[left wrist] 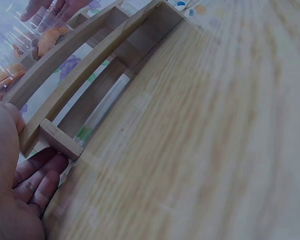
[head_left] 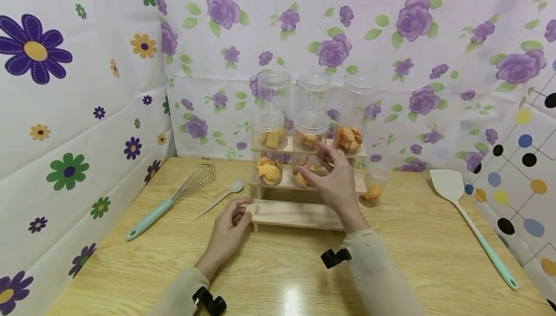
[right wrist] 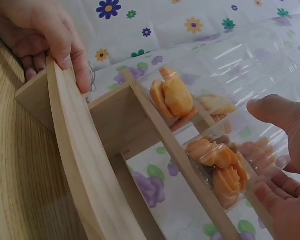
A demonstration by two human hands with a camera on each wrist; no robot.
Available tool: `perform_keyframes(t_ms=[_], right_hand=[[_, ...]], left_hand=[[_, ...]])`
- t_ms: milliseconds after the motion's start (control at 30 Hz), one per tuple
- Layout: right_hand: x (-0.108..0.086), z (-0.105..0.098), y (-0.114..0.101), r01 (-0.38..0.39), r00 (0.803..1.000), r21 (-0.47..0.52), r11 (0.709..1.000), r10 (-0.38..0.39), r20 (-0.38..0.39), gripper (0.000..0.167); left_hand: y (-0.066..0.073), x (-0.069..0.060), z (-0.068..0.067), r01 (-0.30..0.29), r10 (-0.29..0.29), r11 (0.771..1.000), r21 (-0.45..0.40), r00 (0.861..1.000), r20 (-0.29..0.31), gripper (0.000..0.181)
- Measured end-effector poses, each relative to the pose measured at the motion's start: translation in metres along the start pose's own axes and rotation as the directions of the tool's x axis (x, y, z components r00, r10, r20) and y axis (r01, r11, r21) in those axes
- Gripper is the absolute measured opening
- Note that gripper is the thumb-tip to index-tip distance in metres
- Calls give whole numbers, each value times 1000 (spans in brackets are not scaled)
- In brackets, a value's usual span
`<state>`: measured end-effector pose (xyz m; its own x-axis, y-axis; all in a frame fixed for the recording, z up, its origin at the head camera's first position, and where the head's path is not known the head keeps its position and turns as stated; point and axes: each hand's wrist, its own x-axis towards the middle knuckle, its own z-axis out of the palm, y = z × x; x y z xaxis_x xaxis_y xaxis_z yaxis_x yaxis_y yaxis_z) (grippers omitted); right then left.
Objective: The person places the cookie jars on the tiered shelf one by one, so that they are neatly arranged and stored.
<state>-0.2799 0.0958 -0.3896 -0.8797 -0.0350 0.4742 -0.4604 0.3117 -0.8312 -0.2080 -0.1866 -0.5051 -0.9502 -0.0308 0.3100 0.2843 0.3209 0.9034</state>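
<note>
A three-step wooden rack [head_left: 299,213] stands on the table with clear lidded jars on its two upper steps. My left hand [head_left: 230,224] grips the left end of the lowest step, thumb on top and fingers underneath. My right hand [head_left: 336,181] is at the front jar of twisted snacks [right wrist: 217,170], thumb and fingers spread apart around its sides; firm contact cannot be made out. Beside that jar is another with fish-shaped snacks [head_left: 268,171]. Behind them stand taller jars, including one of round biscuits [head_left: 349,138] at the right.
Right of the rack, a small clear jar [head_left: 372,190] with orange snacks stands on the table. A whisk [head_left: 173,198] and a small spoon [head_left: 223,195] lie to the left. A long-handled spatula [head_left: 469,219] lies far right. Flowered cloth [head_left: 286,21] hangs behind.
</note>
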Motion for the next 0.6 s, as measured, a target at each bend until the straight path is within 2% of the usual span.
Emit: perform_keyframes(t_ms=[400,600], right_hand=[[-5,1,3,-8,1000,-61,998,9,2,80],[-10,0,4,17,1000,-111,994,-18,-7,86]], left_hand=[[-2,0,-1,16,-16,1000,12,1000,11,31],[-2,0,-1,17,-17,1000,1,1000,12,32]])
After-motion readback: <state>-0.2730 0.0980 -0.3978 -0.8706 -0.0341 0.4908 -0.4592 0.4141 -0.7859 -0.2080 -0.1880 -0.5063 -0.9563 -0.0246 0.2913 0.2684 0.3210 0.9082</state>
